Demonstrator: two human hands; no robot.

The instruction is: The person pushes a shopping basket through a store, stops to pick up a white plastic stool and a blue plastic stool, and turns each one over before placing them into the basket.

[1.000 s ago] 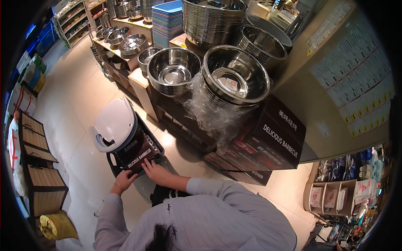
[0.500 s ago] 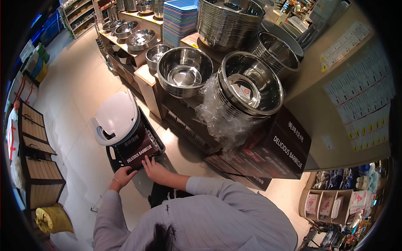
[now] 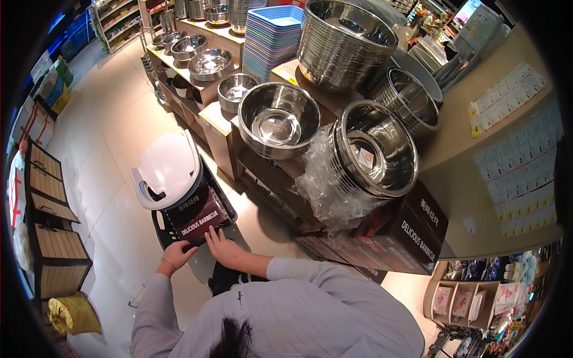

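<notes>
Barbecue box [image 3: 200, 218] sat in the black basket [image 3: 160, 230], against its near edge. Right hand [image 3: 222, 246] lay flat on its end, fingers spread, apparently to steady it. Left hand [image 3: 177, 255] curled at the near corner; grip unconfirmed.

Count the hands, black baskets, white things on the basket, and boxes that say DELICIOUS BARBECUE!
Hands: 2, left hand and right hand
Black baskets: 1, basket
White things: 1, white thing
DELICIOUS BARBECUE boxes: 2, small box and big box
Total: 6
</notes>
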